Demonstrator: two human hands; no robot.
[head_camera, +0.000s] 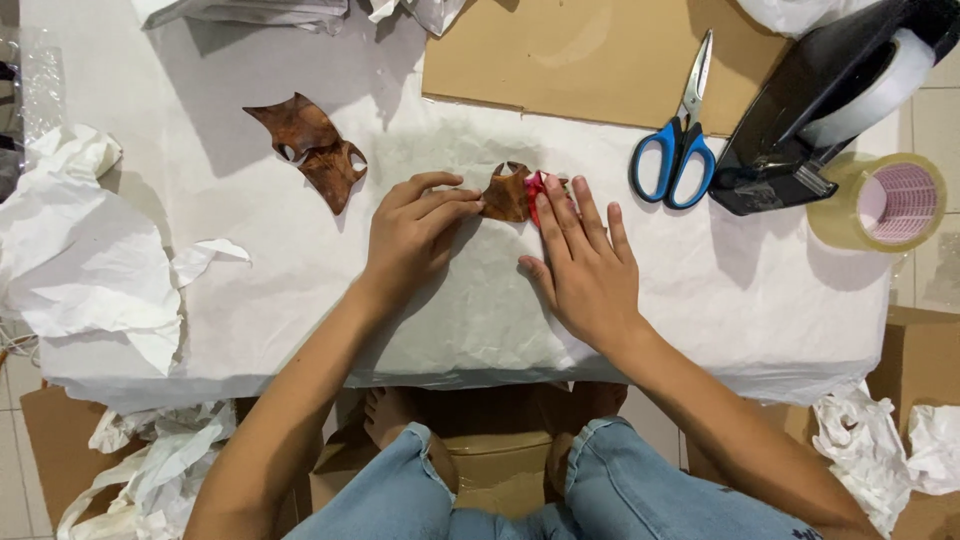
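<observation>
The left hand (415, 232) has its fingers (450, 205) curled against a small brown cut-out piece (506, 195), while the right hand (585, 265) lies flat with fingers (570, 215) spread, pressing a red bit (536, 186) beside it. Both pieces rest mid-counter on white paper (300, 290). Farther off lie a larger brown piece (315, 150), blue-handled scissors (678, 140) and a tape roll (885, 200).

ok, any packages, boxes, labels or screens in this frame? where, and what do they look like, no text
No screens or signs.
Cardboard sheet: flat, brown, top centre of the white paper-covered table.
Cardboard box: brown, taped seam, on the floor between the knees.
Second box: brown, lower right beside the table.
Tape roll: clear, round, with a pink-patterned core label, right edge.
Both hands, left hand and right hand, press a small brown and red piece.
</observation>
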